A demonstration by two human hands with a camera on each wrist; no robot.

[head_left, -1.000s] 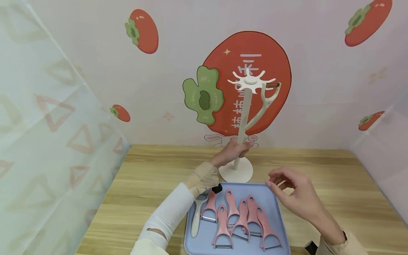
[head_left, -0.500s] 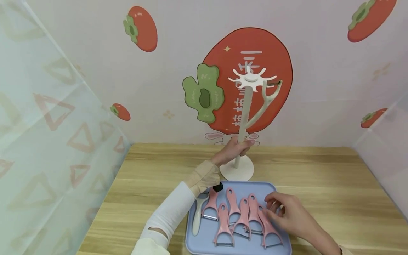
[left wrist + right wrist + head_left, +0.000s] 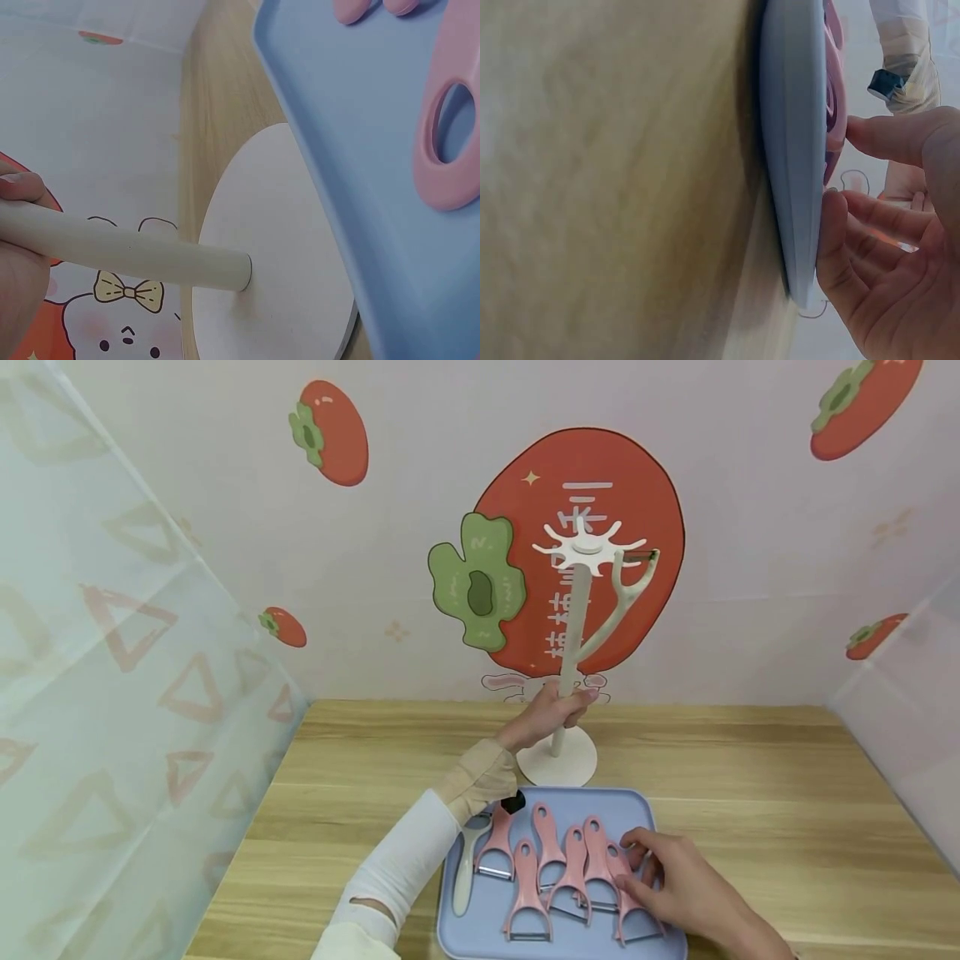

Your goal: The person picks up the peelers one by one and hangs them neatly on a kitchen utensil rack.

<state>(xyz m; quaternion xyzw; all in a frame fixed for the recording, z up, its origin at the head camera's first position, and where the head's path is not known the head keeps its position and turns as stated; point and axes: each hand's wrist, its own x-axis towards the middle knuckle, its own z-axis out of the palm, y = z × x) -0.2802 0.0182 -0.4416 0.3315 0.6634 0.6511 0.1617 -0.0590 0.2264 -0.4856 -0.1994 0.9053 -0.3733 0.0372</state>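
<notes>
My left hand (image 3: 547, 717) grips the pole of a white stand (image 3: 573, 618) that has a round base and a ring of hooks on top. A cream peeler (image 3: 618, 614) hangs from one hook, its handle slanting down to the pole. In the left wrist view, the pole (image 3: 150, 255) rises from its base. My right hand (image 3: 671, 877) is over the right side of a blue tray (image 3: 480, 935), at the rightmost pink peeler (image 3: 633, 910). In the right wrist view the thumb (image 3: 877, 139) touches pink plastic; the fingertips are beside it, at the tray rim.
Several other pink peelers (image 3: 525, 893) lie in the tray, some overlapping. Another cream peeler (image 3: 463, 877) lies at the tray's left, partly under the left wrist. The tray sits on a wooden table (image 3: 360, 777), in front of the stand's base. A patterned wall stands behind.
My right hand has moved left and down from beside the tray to the rightmost pink peeler. The left hand stays on the pole; the hanging peeler stays in place.
</notes>
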